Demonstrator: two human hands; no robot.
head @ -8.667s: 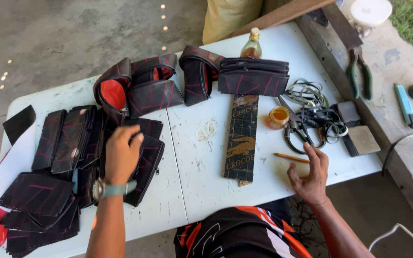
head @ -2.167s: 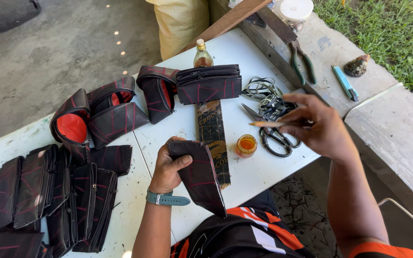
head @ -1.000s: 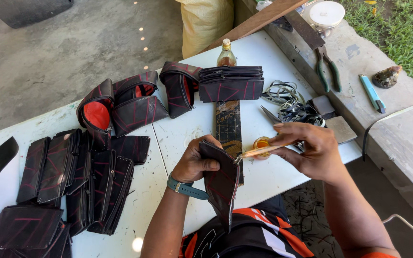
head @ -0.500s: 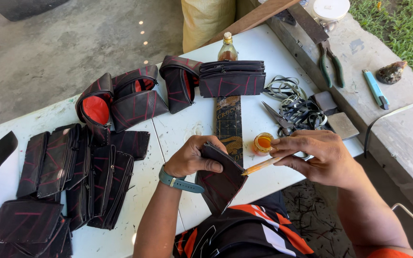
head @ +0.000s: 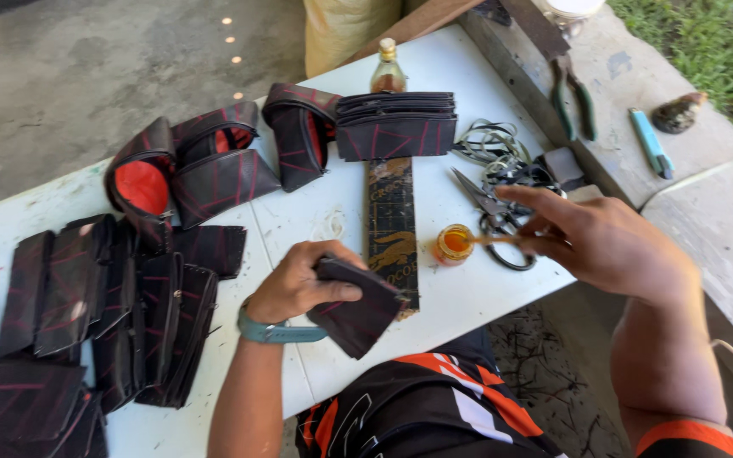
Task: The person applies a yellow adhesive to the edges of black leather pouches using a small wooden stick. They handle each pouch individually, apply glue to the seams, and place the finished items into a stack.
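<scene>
Outdoor craft workshop: white table [head: 468, 34], pliers [head: 572, 100], scissors [head: 492, 208], stacked pouches [head: 86, 297].

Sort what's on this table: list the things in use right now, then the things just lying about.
In use:
left hand gripping a black pouch
right hand dipping a stick into the orange jar

Lying about:
scissors
pliers
bottle
dark strip
pouch stacks
blue tool

I see a matt black pouch [head: 358, 309] with a rubbery look in my left hand [head: 299, 280]. The surface [head: 485, 297] is smooth white plastic. Scissors [head: 489, 212] near its right edge are glossy metal; the small jar [head: 453, 244] is clear glass.
</scene>
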